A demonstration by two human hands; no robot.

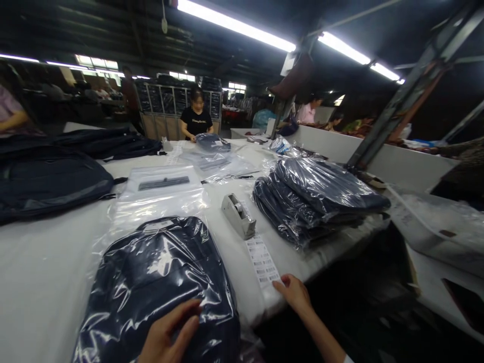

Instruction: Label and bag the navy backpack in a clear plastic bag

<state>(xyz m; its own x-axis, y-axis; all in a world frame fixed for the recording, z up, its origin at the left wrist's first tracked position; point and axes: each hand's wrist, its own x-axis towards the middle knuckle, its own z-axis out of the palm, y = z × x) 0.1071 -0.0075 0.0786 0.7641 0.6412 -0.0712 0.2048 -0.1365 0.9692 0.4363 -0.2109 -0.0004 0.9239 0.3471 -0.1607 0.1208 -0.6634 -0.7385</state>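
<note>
Backpack, navy and in clear plastic, lies flat toward the near edge of the worktop, its handle pointing to the far edge. Over its lower part is the left hand, fingers loosely curled with a gap between thumb and forefinger, grasping nothing; whether they touch the plastic I cannot tell. By the worktop's near right corner, the right hand pinches the near end of a strip of printed labels between thumb and forefinger. That strip runs back to a grey tape dispenser, right of the wrapped backpack. Along the right edge rises a stack of plastic-wrapped backpacks. Just past the near backpack lie flat clear bags, and toward the left edge rests a dark unwrapped backpack. At the far edge, a co-worker in a black T-shirt handles another plastic-covered backpack, before a railed cart.
</note>
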